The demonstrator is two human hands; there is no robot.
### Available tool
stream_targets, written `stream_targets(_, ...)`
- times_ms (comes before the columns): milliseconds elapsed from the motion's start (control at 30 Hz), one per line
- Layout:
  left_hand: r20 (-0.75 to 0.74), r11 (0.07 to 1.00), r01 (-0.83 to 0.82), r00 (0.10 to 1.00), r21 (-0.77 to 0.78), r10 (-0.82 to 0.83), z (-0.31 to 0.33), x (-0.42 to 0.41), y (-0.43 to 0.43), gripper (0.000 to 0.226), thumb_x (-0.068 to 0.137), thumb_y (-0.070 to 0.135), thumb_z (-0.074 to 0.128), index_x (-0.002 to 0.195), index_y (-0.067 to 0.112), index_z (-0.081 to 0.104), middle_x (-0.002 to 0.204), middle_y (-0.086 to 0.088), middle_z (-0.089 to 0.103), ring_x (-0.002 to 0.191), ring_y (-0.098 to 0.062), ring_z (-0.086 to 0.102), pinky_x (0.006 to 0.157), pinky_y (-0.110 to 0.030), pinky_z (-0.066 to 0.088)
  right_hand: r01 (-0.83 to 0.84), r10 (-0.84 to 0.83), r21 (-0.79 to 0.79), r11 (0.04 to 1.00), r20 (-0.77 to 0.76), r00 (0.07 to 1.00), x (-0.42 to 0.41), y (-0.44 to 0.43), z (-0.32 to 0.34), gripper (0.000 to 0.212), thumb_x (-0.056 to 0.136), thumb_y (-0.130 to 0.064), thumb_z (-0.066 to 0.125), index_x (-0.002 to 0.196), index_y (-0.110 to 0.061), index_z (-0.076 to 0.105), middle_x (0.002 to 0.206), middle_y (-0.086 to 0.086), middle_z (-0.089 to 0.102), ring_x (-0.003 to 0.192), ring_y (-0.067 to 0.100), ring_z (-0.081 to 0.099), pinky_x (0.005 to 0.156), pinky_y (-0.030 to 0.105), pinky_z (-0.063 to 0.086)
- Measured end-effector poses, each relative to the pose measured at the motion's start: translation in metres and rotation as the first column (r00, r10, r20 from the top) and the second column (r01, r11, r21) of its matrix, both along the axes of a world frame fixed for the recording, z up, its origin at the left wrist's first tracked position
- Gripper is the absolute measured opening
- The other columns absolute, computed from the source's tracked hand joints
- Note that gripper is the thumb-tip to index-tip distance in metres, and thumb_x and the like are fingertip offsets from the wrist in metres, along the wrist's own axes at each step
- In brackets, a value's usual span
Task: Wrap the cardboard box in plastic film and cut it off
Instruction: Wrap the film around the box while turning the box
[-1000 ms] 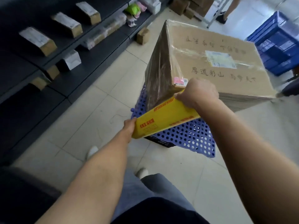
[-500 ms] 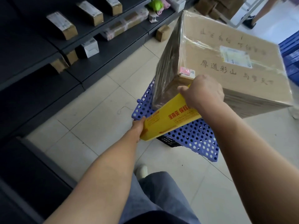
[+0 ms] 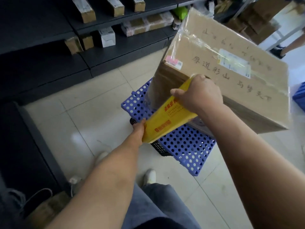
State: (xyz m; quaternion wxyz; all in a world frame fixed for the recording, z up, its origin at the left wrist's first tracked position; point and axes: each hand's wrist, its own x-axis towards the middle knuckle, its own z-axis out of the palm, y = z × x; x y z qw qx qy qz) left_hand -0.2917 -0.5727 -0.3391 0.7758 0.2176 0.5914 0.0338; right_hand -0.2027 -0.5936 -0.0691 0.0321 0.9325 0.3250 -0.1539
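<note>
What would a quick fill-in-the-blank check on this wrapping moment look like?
1. The cardboard box rests on a perforated platform whose colour is ____.
2. Both hands hold a long film dispenser whose colour is ____.
3. The right hand grips the dispenser's upper end against the box, while the left hand holds its ____ end.

Missing words: blue; yellow; lower
</note>
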Motion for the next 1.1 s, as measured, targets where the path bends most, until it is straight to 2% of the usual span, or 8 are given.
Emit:
stream_targets(100,0.049,0.994,-0.112,0.993,-0.001,0.112,0.009,0.007,-0.021,0.038,0.097,0.041,0.036,0.119,0.018,0.056,0.11,-0.013,0.065,0.088,-0.025,0.064,0.064,-0.033,0.054,-0.139,0.138,0.057,0.989,0.009,0.99,0.009,-0.022,0.0,0.043,0.09,-0.038,0.057,0.113,-0.006,0.041,0.094,0.009,0.052,0.092,0.032,0.058,0.07,0.039,0.048)
stream_targets(233,-0.034,0.974,-0.213,0.976,0.076,0.216,-0.008,0.009,-0.032,0.058,0.082,0.059,0.049,0.122,0.017,0.047,0.115,-0.013,0.062,0.102,-0.031,0.061,0.093,-0.048,0.05,-0.222,0.216,0.076,0.972,0.081,0.973,0.01,-0.033,0.0,0.053,0.093,-0.045,0.052,0.121,-0.002,0.041,0.106,0.014,0.06,0.098,0.033,0.059,0.065,0.036,0.041)
stream_targets(333,-0.042,0.956,-0.279,0.958,0.093,0.283,-0.008,0.008,-0.046,0.052,0.085,0.049,0.05,0.124,0.016,0.041,0.114,-0.014,0.06,0.104,-0.032,0.061,0.092,-0.048,0.051,-0.221,0.213,0.1,0.97,0.08,0.974,0.009,-0.05,0.0,0.058,0.089,-0.055,0.051,0.117,-0.004,0.044,0.092,0.011,0.058,0.086,0.03,0.057,0.062,0.034,0.037)
stream_targets(433,-0.002,0.943,-0.317,0.948,0.104,0.319,-0.002,0.005,-0.059,0.038,0.09,0.039,0.046,0.119,0.015,0.051,0.114,-0.015,0.064,0.099,-0.029,0.064,0.083,-0.041,0.055,-0.259,0.251,0.115,0.959,0.079,0.965,0.011,-0.066,-0.004,0.047,0.091,-0.044,0.051,0.116,-0.006,0.043,0.103,0.012,0.058,0.097,0.034,0.056,0.069,0.037,0.038)
stream_targets(600,-0.056,0.958,-0.254,0.963,0.136,0.264,0.006,-0.001,-0.069,0.048,0.089,0.057,0.05,0.112,0.02,0.029,0.111,-0.012,0.053,0.103,-0.031,0.059,0.092,-0.051,0.05,-0.213,0.202,0.124,0.969,0.093,0.975,0.015,-0.083,-0.005,0.045,0.096,-0.043,0.044,0.118,-0.004,0.043,0.114,0.016,0.057,0.105,0.036,0.054,0.072,0.037,0.037)
stream_targets(833,0.013,0.971,-0.224,0.975,0.086,0.224,0.014,-0.009,-0.095,0.034,0.094,0.045,0.046,0.11,0.017,0.053,0.103,-0.011,0.062,0.088,-0.026,0.062,0.065,-0.033,0.052,-0.197,0.186,0.16,0.967,0.084,0.979,0.016,-0.109,-0.008,0.043,0.093,-0.033,0.047,0.125,-0.004,0.042,0.111,0.016,0.055,0.104,0.036,0.053,0.076,0.038,0.039)
stream_targets(1000,-0.053,0.959,-0.251,0.964,0.131,0.259,-0.026,0.0,-0.098,0.073,0.07,0.07,0.058,0.122,0.022,0.044,0.117,-0.012,0.058,0.102,-0.036,0.061,0.081,-0.059,0.051,-0.217,0.203,0.183,0.959,0.09,0.975,0.027,-0.115,-0.007,0.045,0.095,-0.042,0.048,0.116,-0.003,0.048,0.109,0.015,0.058,0.1,0.035,0.056,0.076,0.04,0.043)
stream_targets(1100,0.015,0.954,-0.274,0.962,0.123,0.274,0.004,0.01,-0.12,0.044,0.082,0.053,0.048,0.106,0.018,0.059,0.117,-0.017,0.064,0.102,-0.035,0.063,0.089,-0.058,0.05,-0.271,0.256,0.184,0.945,0.102,0.961,0.037,-0.128,-0.007,0.05,0.093,-0.047,0.047,0.122,-0.006,0.046,0.105,0.013,0.057,0.1,0.035,0.056,0.075,0.039,0.041)
